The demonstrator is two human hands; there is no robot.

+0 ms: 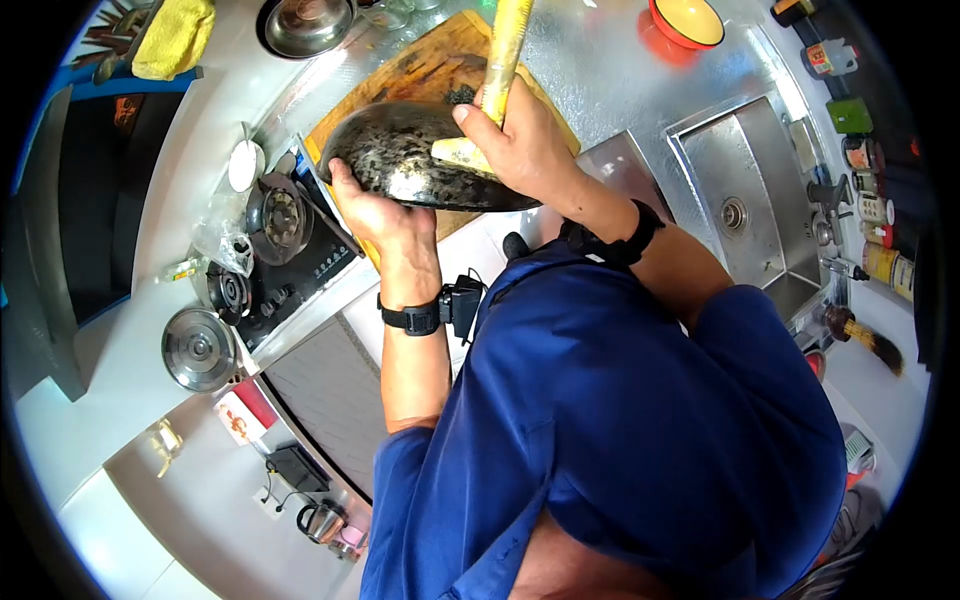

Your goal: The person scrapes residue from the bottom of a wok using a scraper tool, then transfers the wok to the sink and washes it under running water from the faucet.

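A blackened, patchy wok (400, 160) is held tilted over a wooden cutting board (340, 105), its dark rounded surface facing me. My left hand (375, 205) grips its near left side, thumb pressed on the metal and the other fingers mostly hidden. At the wok's right side, my right hand (525, 145) is closed round a long yellow tool (507, 50) with worn, marked sides. A paler yellow piece (460, 153) sticks out from under that hand against the wok; how it joins the long part is hidden. Dark scrubber-like stuff (460, 95) shows beside the thumb.
On the right is a steel sink (735, 200), with bottles (880, 265) along the wall. A gas stove (290, 290) with a pot (278, 220) stands at the left. Further back are a lidded pan (305, 25), an orange-yellow bowl (688, 22) and a yellow cloth (173, 38).
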